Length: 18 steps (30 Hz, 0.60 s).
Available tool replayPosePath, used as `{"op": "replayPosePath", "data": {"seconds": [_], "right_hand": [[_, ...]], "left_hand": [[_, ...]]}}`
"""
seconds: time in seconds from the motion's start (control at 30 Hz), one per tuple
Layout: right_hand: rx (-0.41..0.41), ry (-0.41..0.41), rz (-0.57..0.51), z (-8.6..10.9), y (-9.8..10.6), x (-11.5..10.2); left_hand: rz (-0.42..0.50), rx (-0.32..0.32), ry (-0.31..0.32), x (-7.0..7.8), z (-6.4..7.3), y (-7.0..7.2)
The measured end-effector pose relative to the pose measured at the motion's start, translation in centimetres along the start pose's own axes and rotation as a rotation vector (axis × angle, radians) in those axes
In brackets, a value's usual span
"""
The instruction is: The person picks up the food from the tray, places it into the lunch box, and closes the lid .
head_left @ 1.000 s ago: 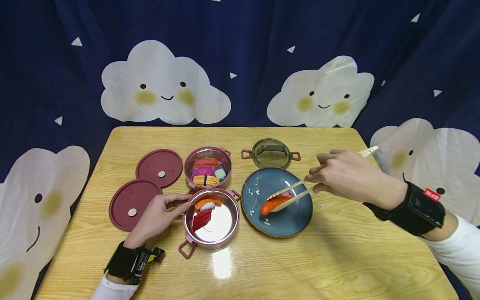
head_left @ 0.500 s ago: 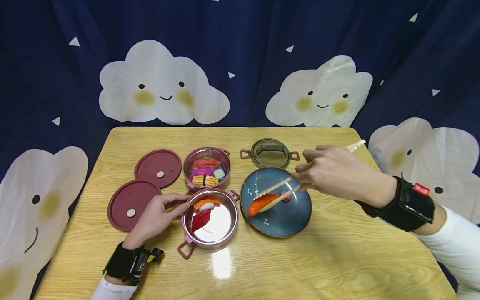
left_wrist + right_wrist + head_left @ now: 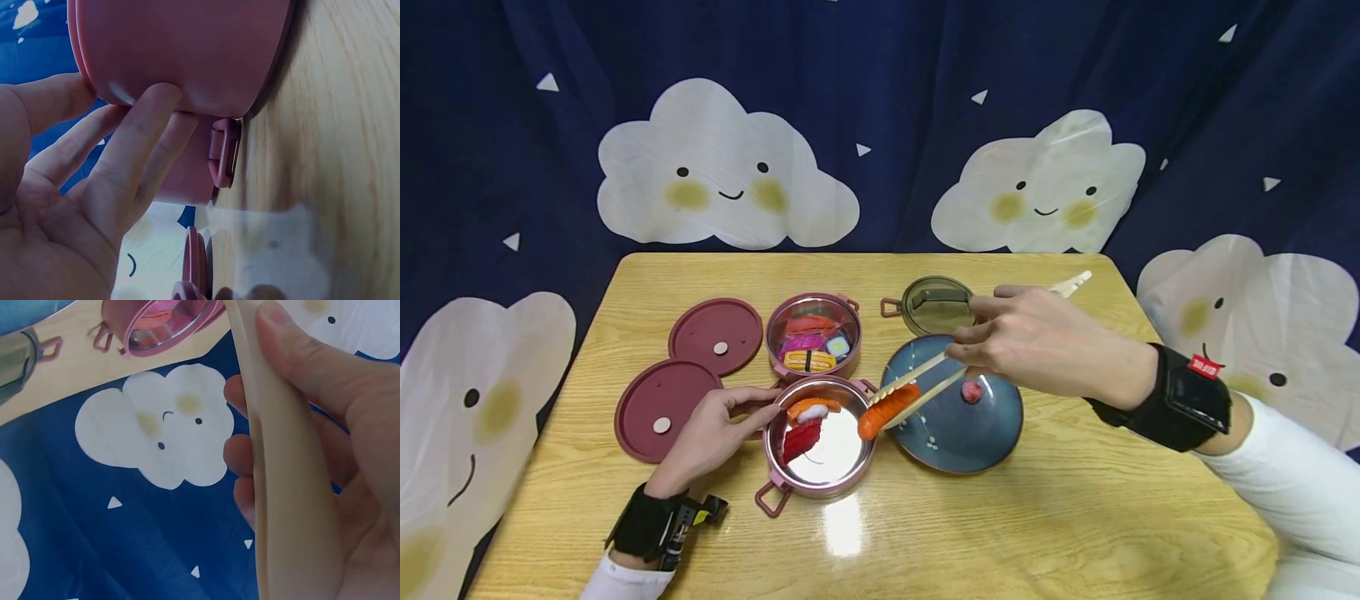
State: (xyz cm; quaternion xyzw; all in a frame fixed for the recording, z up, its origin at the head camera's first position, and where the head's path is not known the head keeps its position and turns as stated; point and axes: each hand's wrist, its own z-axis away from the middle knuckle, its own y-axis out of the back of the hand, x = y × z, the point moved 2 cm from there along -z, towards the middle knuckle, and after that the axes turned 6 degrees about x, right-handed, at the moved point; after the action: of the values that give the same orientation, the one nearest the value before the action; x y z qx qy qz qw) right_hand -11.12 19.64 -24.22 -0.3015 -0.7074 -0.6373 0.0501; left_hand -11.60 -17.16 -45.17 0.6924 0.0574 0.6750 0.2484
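My left hand (image 3: pixel 722 429) holds the near pink pot (image 3: pixel 868 454) at its left rim, thumb at the edge, fingers against the outer wall (image 3: pixel 187 50). Inside that pot lie an orange-and-white shrimp sushi (image 3: pixel 812 410) and a dark red piece (image 3: pixel 801 442). In my right hand (image 3: pixel 1022 337) are beige tongs (image 3: pixel 925 398), gripped between thumb and fingers. Their tips pinch an orange, dark-striped toy sushi piece (image 3: pixel 889 411), which overlaps the pot's right rim and the plate's left edge in the head view. The right wrist view shows only the tongs' handle (image 3: pixel 290 487).
A blue plate (image 3: pixel 970 442) bears a small pinkish-red round piece (image 3: pixel 972 392). Behind the near pot stands another pink pot (image 3: pixel 850 362) with several sushi pieces. Two maroon lids (image 3: pixel 655 400) lie at left. A see-through lid (image 3: pixel 932 312) with a handle lies behind the plate.
My right hand has moved left, carrying the orange sushi piece in the tongs from the plate to the near pot's right rim. The small round piece is uncovered. My left hand has stayed put.
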Motion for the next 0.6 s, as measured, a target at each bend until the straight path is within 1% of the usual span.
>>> {"op": "replayPosePath", "data": {"seconds": [0.1,0.23,0.37,0.53,0.6], "right_hand": [[0.002,0.028,0.014,-0.5,0.0,-0.2],[0.026,0.071,0.043,-1.7,-0.3,-0.5],[0.039,0.099,0.046,-2.8,-0.7,-0.8],[0.051,0.137,0.058,-3.9,-1.4,-1.2],[0.067,0.151,0.071,-4.2,-1.7,-1.4]], "left_hand": [[-0.010,0.004,0.002,-0.2,-0.2,-0.2],[-0.020,0.013,0.009,-0.4,-0.2,-0.2],[-0.012,0.010,0.016,-0.4,-0.2,-0.2],[-0.026,0.014,-0.005,-0.3,-0.2,-0.2],[-0.026,0.014,-0.016,-0.3,-0.2,-0.2]]}}
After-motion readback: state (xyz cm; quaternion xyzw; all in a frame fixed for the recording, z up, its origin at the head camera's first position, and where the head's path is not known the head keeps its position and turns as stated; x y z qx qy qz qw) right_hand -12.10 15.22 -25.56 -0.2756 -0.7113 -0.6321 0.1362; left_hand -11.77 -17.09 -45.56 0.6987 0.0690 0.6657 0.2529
